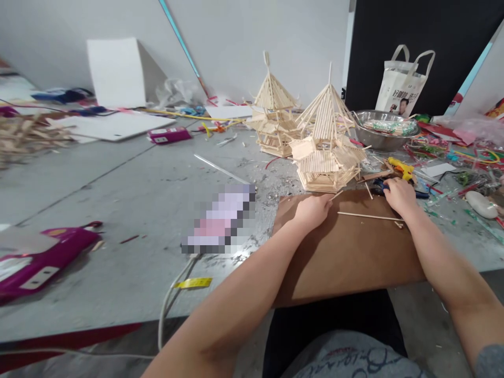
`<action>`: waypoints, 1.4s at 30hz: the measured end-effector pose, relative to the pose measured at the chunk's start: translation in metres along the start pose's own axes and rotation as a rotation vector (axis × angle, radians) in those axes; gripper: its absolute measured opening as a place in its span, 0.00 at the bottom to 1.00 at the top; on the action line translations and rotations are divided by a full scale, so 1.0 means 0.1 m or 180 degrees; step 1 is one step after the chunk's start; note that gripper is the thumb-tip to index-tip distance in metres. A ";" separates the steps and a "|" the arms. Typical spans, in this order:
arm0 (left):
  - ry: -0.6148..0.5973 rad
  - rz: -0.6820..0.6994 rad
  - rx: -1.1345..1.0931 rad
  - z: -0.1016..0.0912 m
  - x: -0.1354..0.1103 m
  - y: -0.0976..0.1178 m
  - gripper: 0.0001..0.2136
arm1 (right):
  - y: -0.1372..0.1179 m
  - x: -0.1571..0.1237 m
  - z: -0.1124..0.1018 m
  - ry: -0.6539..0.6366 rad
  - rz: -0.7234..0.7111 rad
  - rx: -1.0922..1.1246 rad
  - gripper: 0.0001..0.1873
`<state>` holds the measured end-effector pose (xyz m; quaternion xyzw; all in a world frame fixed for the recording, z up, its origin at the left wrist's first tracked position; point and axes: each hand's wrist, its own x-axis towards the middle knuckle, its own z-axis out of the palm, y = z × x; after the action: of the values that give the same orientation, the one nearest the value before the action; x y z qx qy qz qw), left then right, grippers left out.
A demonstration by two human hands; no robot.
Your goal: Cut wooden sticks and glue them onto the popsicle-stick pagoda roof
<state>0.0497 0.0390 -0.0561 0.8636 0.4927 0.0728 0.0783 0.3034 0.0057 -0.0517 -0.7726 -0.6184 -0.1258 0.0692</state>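
My left hand (314, 212) is closed over the far left part of a brown board (346, 257), pinching a short thin wooden stick (337, 195). My right hand (400, 197) is at the board's far right corner, its fingers closed on a dark blue-handled tool (422, 194) that looks like pliers; the hand hides most of it. Between my hands a longer wooden stick (368, 216) lies across the board, with small cut bits (399, 224) near its right end. Just beyond stands a stick-built pavilion model (328, 163) with a pointed roof.
A second pavilion model (273, 118) stands behind. At right are a yellow glue gun (401, 168), a metal bowl (381, 142) of wrapped sticks and scattered plastic. A phone (220, 220) with a cable (162, 320) lies left of the board; a purple power strip (59, 257) is further left.
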 end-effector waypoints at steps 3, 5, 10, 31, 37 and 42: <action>-0.0003 -0.0024 0.0234 0.01 0.02 -0.01 0.19 | -0.08 0.06 -0.05 0.0219 -0.0356 0.0272 0.17; 0.0006 -0.0011 0.0282 0.01 0.02 -0.02 0.20 | -0.15 0.14 -0.10 0.0099 -0.0562 0.0328 0.17; 0.0026 0.0081 0.0227 0.01 0.03 -0.05 0.17 | -0.28 0.40 -0.17 -0.0221 -0.0799 0.0068 0.15; 0.0145 0.0342 -0.0239 -0.04 -0.07 0.09 0.15 | -0.40 0.31 -0.13 -0.0512 -0.1072 -0.0556 0.10; 0.0878 0.0339 -0.0553 -0.12 -0.10 0.10 0.15 | -0.42 0.17 -0.32 -0.0233 -0.1361 -0.0269 0.09; 0.0927 0.0299 -0.0634 -0.10 -0.08 0.08 0.14 | -0.38 0.23 -0.37 -0.0180 -0.1374 -0.0005 0.09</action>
<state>0.0499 0.0286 -0.0450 0.8539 0.4484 0.2491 0.0878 0.2667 0.0263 -0.0115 -0.6256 -0.7710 -0.1165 0.0227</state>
